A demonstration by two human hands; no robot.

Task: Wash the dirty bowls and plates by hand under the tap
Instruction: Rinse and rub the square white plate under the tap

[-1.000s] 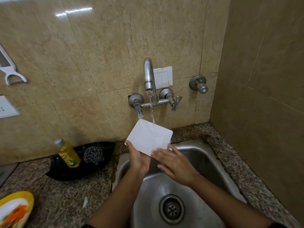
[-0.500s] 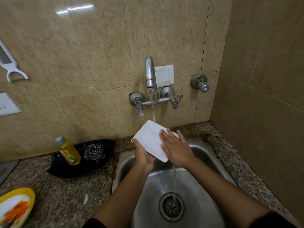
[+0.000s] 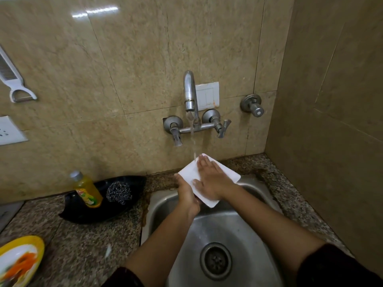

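Gripping white square plate [image 3: 209, 179] at its left edge, left hand [image 3: 186, 193] closed, right hand [image 3: 209, 179] flat open on plate, tap [image 3: 189, 94] water running, over sink [image 3: 259, 195] back edge

My feed is dim and evenly lit, with a glare streak on the wall tiles [image 3: 95, 12] up-left of the tap [image 3: 189, 90]. Tile lines bow toward the edges. Far down-left of the tap, the yellow plate [image 3: 20, 259] smears with blur.

The yellow plate [image 3: 19, 261] is cut off at the left edge and blurry. The bottle [image 3: 88, 190] label's too small to read, and the right hand [image 3: 209, 179] hides much of the white plate [image 3: 187, 172].
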